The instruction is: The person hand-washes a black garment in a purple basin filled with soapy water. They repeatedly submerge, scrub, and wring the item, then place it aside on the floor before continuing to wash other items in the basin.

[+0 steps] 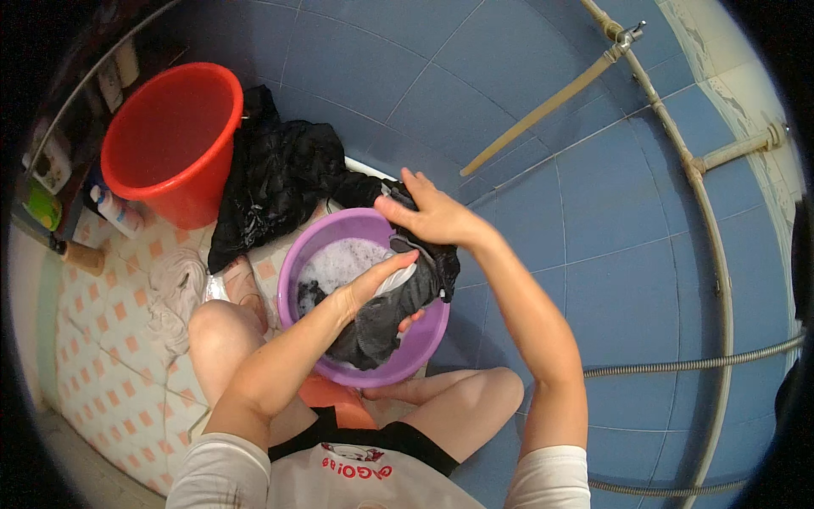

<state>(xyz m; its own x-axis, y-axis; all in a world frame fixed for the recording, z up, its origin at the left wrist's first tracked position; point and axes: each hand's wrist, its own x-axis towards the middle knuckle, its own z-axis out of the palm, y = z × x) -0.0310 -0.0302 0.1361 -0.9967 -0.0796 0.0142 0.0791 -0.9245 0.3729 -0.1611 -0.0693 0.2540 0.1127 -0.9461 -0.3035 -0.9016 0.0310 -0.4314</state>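
Note:
A purple plastic basin (439, 331) with foamy water stands on the floor between my legs. My left hand (369, 277) grips a wet dark grey and black garment (385, 321) over the basin; part of it hangs down into the basin. White cloth or lining shows beside my left thumb. Above the basin's upper right rim, my right hand (429, 210) lies across the black upper part of the garment, thumb apart from the extended fingers; the fingers do not close round it. More dark cloth lies in the suds.
Black garments (286, 172) lie against the blue tiled wall beside a red bucket (216, 172). A pale cloth (175, 292) and bottles (117, 210) are at the left. A hose (540, 114) hangs from the tap (629, 37).

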